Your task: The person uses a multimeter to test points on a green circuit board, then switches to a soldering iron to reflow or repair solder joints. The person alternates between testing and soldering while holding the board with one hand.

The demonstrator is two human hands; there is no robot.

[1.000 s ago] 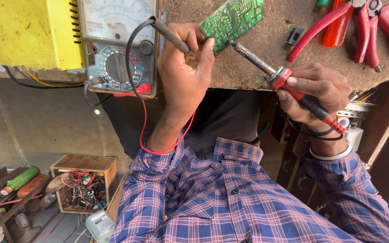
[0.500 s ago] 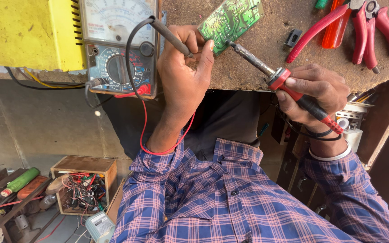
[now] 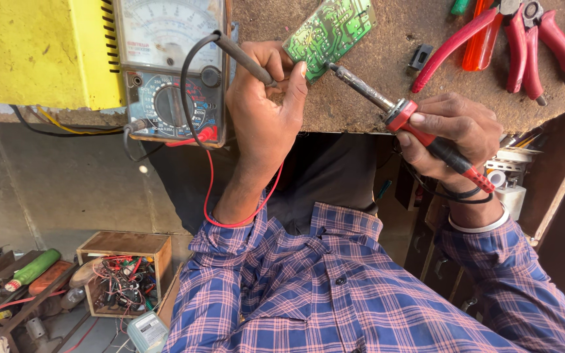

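soldering iron (image 3: 400, 114): tip has crept along to the lower corner of the green circuit board (image 3: 330, 29), now touching it
right hand (image 3: 452, 134): shifted slightly toward that board

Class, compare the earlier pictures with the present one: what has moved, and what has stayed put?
Barely anything moved: the soldering iron tip edged slightly nearer the green circuit board. The left hand keeps its grip on the black probe, the right hand on the iron; meter and pliers unmoved.

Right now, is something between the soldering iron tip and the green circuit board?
Nothing visible. The soldering iron, in the right hand, has its tip at the circuit board edge; the left hand thumb lies just beside.
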